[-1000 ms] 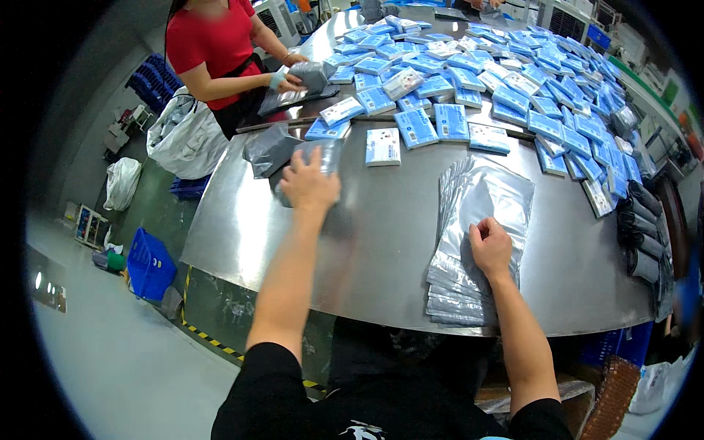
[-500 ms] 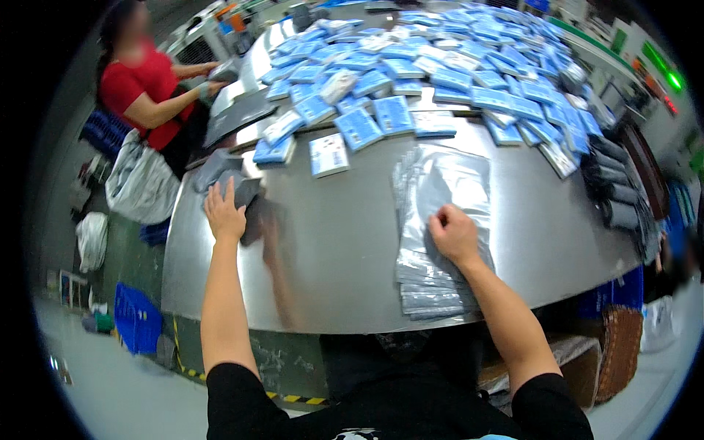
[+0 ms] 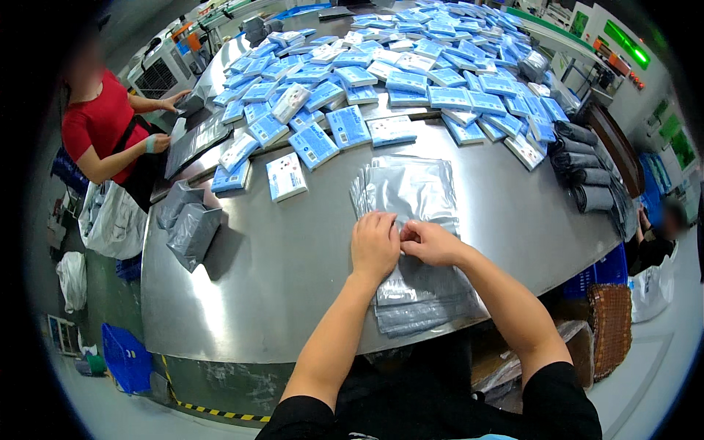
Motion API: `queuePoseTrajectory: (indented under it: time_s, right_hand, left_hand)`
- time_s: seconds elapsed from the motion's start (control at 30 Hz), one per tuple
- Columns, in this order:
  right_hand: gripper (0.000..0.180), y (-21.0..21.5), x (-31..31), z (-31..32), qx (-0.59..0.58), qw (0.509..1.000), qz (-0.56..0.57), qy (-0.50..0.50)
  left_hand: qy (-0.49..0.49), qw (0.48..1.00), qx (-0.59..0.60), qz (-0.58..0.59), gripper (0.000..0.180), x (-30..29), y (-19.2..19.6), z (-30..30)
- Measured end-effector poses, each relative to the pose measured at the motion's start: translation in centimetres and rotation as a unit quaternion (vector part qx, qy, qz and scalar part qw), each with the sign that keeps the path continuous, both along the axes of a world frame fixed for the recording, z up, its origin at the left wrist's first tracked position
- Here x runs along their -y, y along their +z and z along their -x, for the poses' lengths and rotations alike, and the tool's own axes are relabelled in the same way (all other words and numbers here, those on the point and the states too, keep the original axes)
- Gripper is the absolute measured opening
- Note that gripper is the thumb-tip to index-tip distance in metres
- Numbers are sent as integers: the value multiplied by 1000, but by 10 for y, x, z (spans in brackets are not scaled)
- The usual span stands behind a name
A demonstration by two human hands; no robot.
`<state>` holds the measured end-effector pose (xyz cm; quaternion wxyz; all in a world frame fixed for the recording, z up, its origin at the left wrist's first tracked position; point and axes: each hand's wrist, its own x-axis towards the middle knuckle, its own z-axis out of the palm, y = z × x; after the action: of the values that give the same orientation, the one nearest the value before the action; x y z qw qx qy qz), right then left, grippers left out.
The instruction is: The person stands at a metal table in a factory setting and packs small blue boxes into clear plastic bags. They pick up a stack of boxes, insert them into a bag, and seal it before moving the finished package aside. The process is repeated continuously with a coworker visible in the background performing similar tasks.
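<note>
A fanned stack of grey plastic mailing bags (image 3: 419, 192) lies flat before me on the metal table. Both my hands meet over its middle. My left hand (image 3: 375, 246) rests on the top bag with its fingers bent together, seemingly gripping the film. Right beside it, my right hand (image 3: 431, 243) is closed in a pinch on the same bag, fingertips partly hidden. To the left stand two wrapped grey parcels, one nearer (image 3: 193, 236) and one behind it (image 3: 178, 203).
Blue-and-white boxes (image 3: 349, 126) are heaped across the far side of the metal table (image 3: 293, 293). Rolled grey bags (image 3: 591, 198) lie at the right edge. A person in red (image 3: 103, 121) handles a grey bag at far left. A blue crate (image 3: 126, 358) is on the floor.
My left hand has let go of a grey parcel at the left and come across to the bag stack. My right hand has stayed on the stack, now beside it.
</note>
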<state>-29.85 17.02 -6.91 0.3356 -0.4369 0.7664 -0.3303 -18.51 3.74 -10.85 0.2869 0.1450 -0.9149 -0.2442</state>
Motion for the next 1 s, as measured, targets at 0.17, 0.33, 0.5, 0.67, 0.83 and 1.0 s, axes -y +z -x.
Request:
queuePoseTrajectory:
  time_s: [0.17,0.33,0.5,0.67,0.83,1.0]
  right_hand:
    - [26,45,16,31,-77,996,-24,49]
    - [47,29,91,125,-499,863,73,-20]
    - [56,-2,155,192,-542,833,-72,76]
    - [47,21,189,177,-469,865,5,-179]
    - [47,16,218,210,25,964,93,-247]
    - [46,-8,283,142,156,941,98,-285]
  left_hand:
    - [0,1000,-13,-4,24,-5,5,-3]
    - [13,999,-18,-31,24,-6,10,-4]
    - [-1,998,-15,-66,23,-3,12,0]
    - [23,997,-11,-70,22,1,10,-8]
    - [14,995,-25,-91,24,-2,10,-3]
    - [29,995,-32,-90,22,3,5,-5]
